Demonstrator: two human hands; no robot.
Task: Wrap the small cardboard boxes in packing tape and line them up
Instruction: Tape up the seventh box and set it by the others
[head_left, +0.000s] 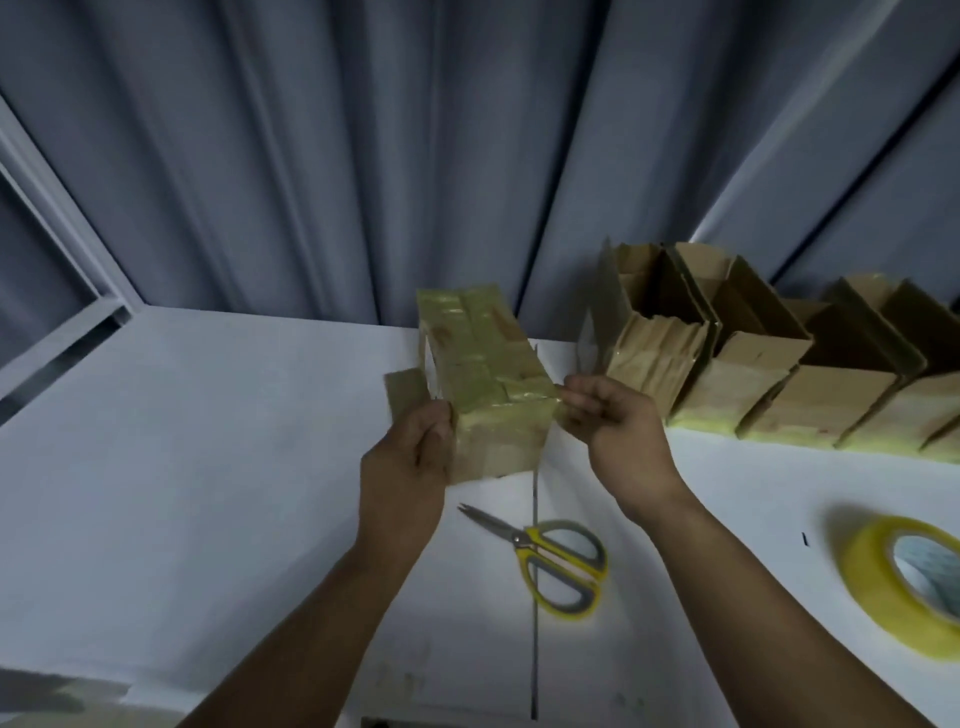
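Two hands are seen on one box (488, 358), which is held in the air above the table (208, 441), just left of the row (753, 374) of boxes lined up along the back edge. The box's near left side is gripped by the left hand (410, 457), fingers curled round it. Its near right corner is pinched by the curled fingertips of the right hand (613, 421), though whether a loose tape end lies between them cannot be told. The top is covered in yellowish tape, while a cardboard flap (405, 387) sticks out beside the left hand. Several risks may be judged from this. If the corner is released before the tape is pressed flat, the end could lift and wrinkle, or cling to the fingers and be peeled back. The free flap could be caught on the neighbouring box at set-down, and the row knocked askew. Only two edges are held, so the box could be twisted or dropped onto the scissors (550, 556) below. Should more tape be needed, the roll (904, 587) lies well apart at the right, and one hand would have to be freed.
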